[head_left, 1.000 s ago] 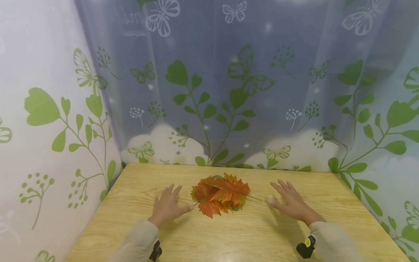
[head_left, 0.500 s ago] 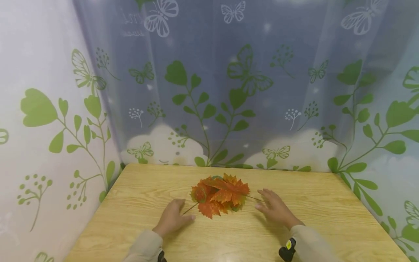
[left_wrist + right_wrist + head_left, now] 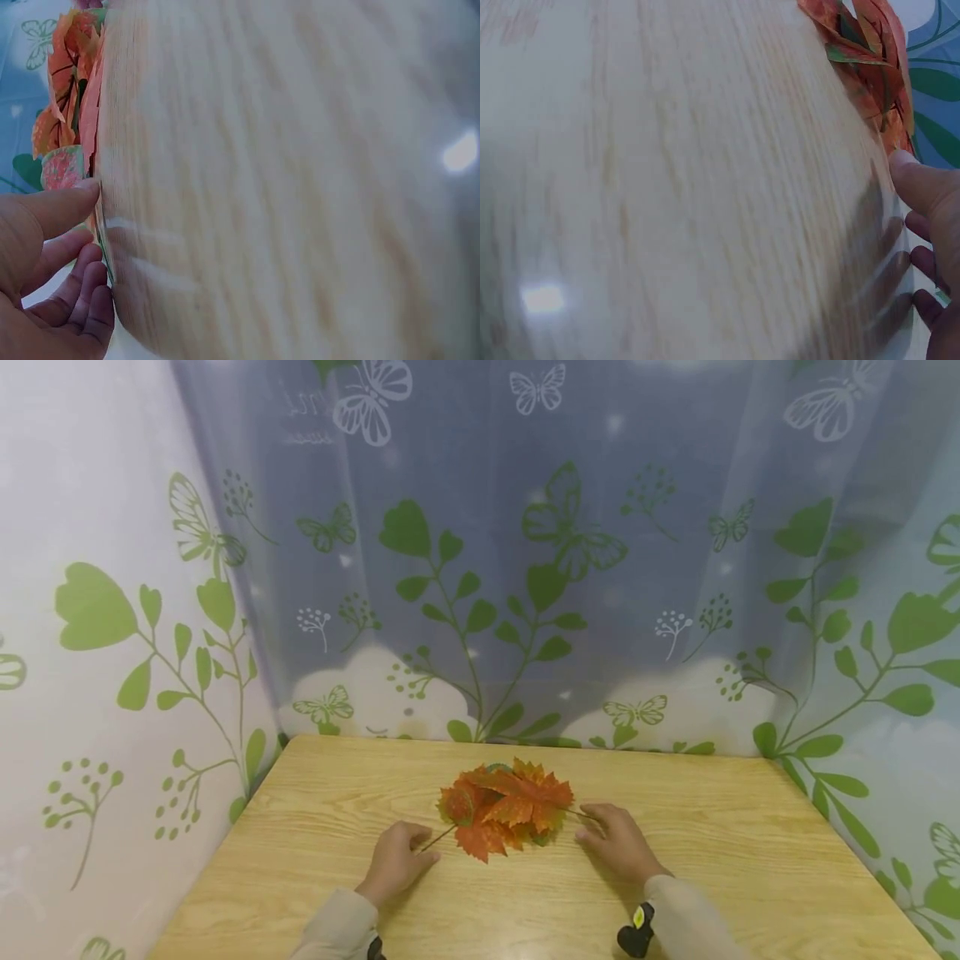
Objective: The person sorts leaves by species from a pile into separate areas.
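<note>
— Location of artificial maple leaves [image 3: 517, 806]?
— On the wood-grain tabletop [image 3: 517, 914], in one orange-and-green bunch, near the far edge and about midway between the left and right edges. Left stem [image 3: 439, 838] directed toward the near left corner; right stem [image 3: 576, 812] directed toward the right edge.
— Condition of left hand [image 3: 397, 860]?
— At the free end of the left stem. Half-spread, with loosely bent fingers and a visible gap between thumb and index finger. Nothing plainly gripped; contact with the stem impossible to confirm.
— Condition of right hand [image 3: 618, 839]?
— At the free end of the right stem, just beside the leaves. Likewise half-spread, with thumb apart from bent fingers. Stem end hidden behind the fingers; hold on it impossible to tell.
— Surroundings?
— Pale sleeves [image 3: 337, 927] on both arms. Beyond the far edge, a backdrop [image 3: 637, 460] with printed butterflies and green foliage.
</note>
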The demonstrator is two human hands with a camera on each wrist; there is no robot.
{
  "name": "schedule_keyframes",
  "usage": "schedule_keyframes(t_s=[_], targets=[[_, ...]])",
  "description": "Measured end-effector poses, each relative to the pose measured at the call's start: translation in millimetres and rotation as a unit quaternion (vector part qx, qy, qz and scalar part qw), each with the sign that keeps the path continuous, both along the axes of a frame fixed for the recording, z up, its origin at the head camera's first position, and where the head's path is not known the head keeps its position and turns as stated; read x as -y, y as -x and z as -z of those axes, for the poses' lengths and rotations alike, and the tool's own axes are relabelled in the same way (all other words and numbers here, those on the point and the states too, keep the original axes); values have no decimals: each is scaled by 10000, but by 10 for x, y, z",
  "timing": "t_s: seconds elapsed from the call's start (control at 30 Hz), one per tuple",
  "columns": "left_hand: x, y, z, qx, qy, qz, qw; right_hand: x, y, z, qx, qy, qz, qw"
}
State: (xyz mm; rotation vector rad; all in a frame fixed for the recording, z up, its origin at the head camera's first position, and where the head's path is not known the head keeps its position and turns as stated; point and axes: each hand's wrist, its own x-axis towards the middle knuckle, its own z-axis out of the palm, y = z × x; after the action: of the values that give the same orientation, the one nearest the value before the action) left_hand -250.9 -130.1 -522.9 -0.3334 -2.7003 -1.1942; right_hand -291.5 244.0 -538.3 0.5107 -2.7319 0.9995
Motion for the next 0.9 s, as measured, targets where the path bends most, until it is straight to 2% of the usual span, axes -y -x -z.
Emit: schedule_keyframes(t_s=[0.23,0.5,0.7,0.9], targets=[[-5,57,50,-201,42,-122,9997,72,25,24,-196,52,227,9995],[-34,91,50,-446,261,-200,9985,113,31,35,-25,458,612,9971],[-39,86,37,-420,271,-323,9982,112,67,99,67,669,727,9951],[-42,100,36,-399,326,-290,9983,141,68,57,170,818,761,9936]])
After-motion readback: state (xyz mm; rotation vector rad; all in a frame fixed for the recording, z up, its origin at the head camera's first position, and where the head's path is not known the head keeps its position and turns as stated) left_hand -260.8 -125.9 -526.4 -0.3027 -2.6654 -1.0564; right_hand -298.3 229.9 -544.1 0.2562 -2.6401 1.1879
